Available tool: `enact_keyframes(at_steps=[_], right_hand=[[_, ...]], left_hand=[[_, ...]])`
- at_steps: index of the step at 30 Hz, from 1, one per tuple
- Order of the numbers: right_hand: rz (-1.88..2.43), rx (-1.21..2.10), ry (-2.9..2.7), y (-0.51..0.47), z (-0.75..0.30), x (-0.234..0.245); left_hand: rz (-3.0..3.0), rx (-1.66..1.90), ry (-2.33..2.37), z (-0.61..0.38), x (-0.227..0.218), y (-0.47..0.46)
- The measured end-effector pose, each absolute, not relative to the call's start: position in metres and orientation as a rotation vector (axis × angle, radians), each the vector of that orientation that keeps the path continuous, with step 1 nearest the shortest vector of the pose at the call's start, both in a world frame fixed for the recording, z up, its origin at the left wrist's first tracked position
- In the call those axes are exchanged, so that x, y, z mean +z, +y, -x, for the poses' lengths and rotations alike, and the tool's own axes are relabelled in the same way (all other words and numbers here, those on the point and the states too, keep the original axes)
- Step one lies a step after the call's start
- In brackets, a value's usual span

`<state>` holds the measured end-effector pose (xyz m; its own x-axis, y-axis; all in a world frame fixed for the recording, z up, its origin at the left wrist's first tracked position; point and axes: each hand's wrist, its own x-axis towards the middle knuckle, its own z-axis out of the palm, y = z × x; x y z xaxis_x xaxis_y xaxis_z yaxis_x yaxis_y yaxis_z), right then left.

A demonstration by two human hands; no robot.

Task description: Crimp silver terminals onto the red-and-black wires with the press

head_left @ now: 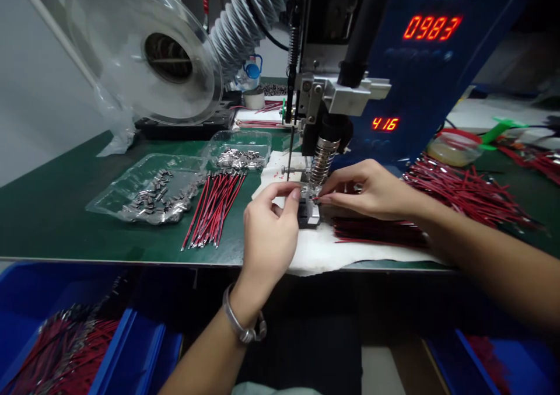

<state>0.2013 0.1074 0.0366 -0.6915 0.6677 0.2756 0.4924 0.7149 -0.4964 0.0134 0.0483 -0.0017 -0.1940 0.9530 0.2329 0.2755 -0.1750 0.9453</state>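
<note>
My left hand is closed in a pinch, thumb against forefinger, at the left side of a small metal fixture under the soldering machine's spring-wrapped head. What it holds is hidden by the fingers. From the right, my right hand pinches at the same fixture. A speck of red shows at its fingertips, too small to name. Below the right hand lies a bundle of dark red wires on a white cloth. Left of my left hand, red wires with metal ends lie in a loose row.
Two clear plastic trays hold small metal parts: a near tray and a far tray. A large clear reel overhangs the left. A blue machine box stands behind. More red wires pile at right. Blue bins sit below the table edge.
</note>
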Motion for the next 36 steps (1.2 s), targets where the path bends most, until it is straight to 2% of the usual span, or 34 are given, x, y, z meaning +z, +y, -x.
enact_keyframes(at_steps=[18, 36], right_hand=[[0.876, 0.449, -2.354, 0.100, -0.197, 0.033], [0.985, 0.395, -2.265, 0.092, -0.191, 0.031]], left_hand=[[-1.440, 1.373, 1.451, -0.016, -0.003, 0.050], [-1.248, 1.542, 1.337, -0.019, -0.007, 0.053]])
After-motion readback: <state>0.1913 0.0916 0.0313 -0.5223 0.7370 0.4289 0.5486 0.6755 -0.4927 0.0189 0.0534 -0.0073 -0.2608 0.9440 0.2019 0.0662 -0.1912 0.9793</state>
